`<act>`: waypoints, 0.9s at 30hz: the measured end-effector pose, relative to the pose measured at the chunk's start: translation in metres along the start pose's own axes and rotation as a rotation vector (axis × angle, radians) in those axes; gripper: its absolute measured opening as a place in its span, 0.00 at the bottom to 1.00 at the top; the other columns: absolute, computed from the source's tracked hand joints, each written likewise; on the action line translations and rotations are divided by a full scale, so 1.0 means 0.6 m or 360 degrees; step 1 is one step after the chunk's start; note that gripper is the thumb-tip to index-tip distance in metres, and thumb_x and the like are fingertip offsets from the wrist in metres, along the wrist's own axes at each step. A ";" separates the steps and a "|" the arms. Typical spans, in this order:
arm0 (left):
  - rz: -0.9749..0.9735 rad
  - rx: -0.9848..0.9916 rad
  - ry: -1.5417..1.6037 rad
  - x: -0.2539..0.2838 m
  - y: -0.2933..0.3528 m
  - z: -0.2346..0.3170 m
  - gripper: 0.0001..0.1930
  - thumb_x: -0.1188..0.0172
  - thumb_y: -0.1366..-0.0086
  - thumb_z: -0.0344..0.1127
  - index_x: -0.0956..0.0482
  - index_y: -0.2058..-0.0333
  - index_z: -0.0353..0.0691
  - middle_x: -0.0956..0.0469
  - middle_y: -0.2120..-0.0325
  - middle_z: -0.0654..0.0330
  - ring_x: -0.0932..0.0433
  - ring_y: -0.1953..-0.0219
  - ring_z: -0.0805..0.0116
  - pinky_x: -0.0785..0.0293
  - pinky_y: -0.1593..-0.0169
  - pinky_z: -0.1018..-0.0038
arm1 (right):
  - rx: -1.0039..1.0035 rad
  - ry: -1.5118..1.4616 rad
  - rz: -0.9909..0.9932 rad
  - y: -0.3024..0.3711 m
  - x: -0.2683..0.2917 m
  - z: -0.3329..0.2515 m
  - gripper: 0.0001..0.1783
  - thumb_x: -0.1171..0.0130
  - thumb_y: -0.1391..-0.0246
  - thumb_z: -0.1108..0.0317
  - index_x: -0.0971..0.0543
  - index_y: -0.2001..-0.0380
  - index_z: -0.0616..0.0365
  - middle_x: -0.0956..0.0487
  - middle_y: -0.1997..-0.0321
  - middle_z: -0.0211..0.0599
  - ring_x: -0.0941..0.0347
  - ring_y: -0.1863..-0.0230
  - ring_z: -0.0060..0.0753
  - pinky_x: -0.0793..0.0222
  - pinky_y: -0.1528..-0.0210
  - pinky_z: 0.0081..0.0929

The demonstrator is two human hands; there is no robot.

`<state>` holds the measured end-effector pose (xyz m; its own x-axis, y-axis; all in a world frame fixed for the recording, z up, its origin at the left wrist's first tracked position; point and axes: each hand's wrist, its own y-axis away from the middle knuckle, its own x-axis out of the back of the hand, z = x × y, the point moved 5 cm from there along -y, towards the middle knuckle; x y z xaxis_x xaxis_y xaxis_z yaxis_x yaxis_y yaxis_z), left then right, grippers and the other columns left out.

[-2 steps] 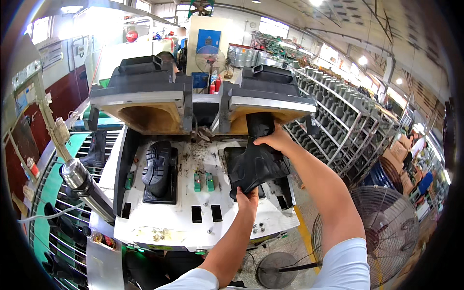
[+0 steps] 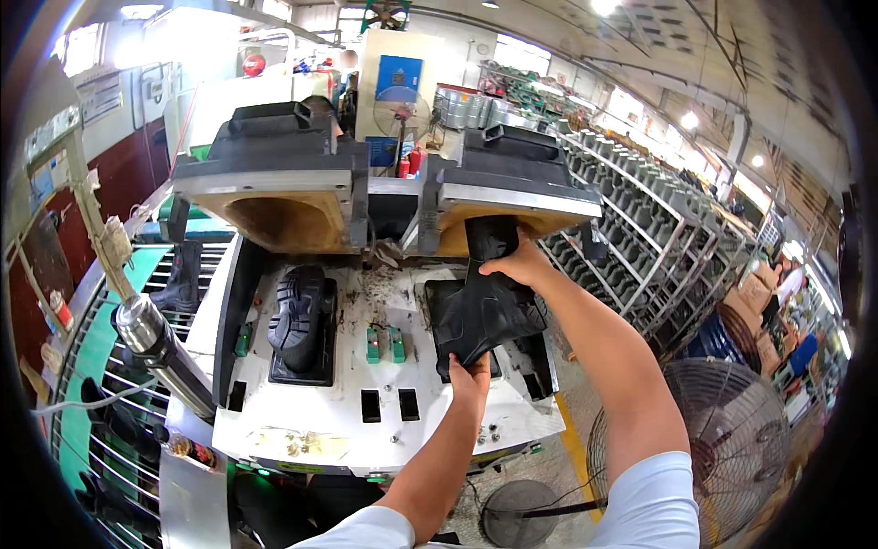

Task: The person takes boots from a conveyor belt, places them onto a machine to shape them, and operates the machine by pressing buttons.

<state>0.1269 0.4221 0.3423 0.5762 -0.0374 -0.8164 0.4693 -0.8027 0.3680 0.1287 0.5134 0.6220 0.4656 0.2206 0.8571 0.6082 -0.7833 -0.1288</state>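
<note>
A black boot (image 2: 485, 316) is between my hands over the right station of a white-topped machine (image 2: 366, 430). My right hand (image 2: 519, 261) is closed round the narrow part of its shaft, thumb across the front. At the boot's near, lower end my left hand (image 2: 469, 375) grips the edge, fingers partly hidden beneath it. The shaft's top reaches under the raised right lid (image 2: 517, 197) with its tan lining. On the left station another black boot piece (image 2: 296, 320) rests sole up on a black block, below the raised left lid (image 2: 265, 188).
Two green sensor boxes (image 2: 384, 345) sit between the stations. A roller conveyor (image 2: 110, 439) with black boots runs along the left, beside a metal cylinder (image 2: 151, 339). To the right stand a large floor fan (image 2: 722, 439) and racks (image 2: 640, 229) of grey boot-shaped forms.
</note>
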 end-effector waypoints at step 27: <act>-0.0196 0.0940 -0.1086 0.101 -0.054 -0.058 0.46 0.81 0.36 0.71 0.24 0.57 0.34 0.21 0.77 0.53 0.21 0.65 0.48 0.27 0.50 0.54 | -0.0183 0.0688 -0.0275 -0.076 -0.063 -0.019 0.71 0.30 0.72 0.45 0.62 0.29 0.49 0.43 0.31 0.48 0.42 0.32 0.47 0.44 0.35 0.38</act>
<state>0.1697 0.4664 0.2964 -0.0646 -0.1247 -0.9901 -0.0260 -0.9916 0.1266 0.0758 0.5342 0.6010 0.0388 0.1105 0.9931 0.5669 -0.8208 0.0692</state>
